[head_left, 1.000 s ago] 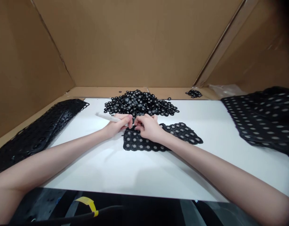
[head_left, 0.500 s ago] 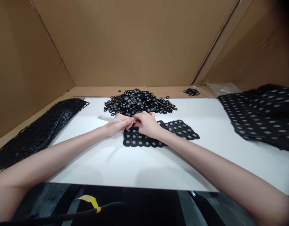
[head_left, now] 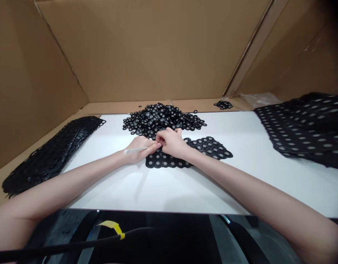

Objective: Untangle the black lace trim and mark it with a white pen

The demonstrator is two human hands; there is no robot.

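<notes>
My left hand (head_left: pixel 141 148) is closed around a white pen-like tool (head_left: pixel 135 150), whose rear end points left. Its fingertips meet those of my right hand (head_left: pixel 173 142), which is closed in a pinch; whatever lies between its fingers is too small to make out. Both hands are over the near side of a black sheet of joined rings with pale centres (head_left: pixel 210 146), partly hiding it. Just beyond the hands rises a heap of loose black rings with pale discs (head_left: pixel 158 119).
A black bundle of netted rings (head_left: pixel 53 154) lies at the left. Dotted black material (head_left: pixel 303 128) covers the right side of the white board (head_left: pixel 240 176). A small ring pile (head_left: pixel 224 105) sits at the back, before cardboard walls (head_left: pixel 158 51). A yellow-tagged cable (head_left: pixel 89 243) crosses below.
The tool in my left hand has swung, its rear end now lower and nearer the wrist. My left hand has turned slightly, and the whole view has shifted a little.
</notes>
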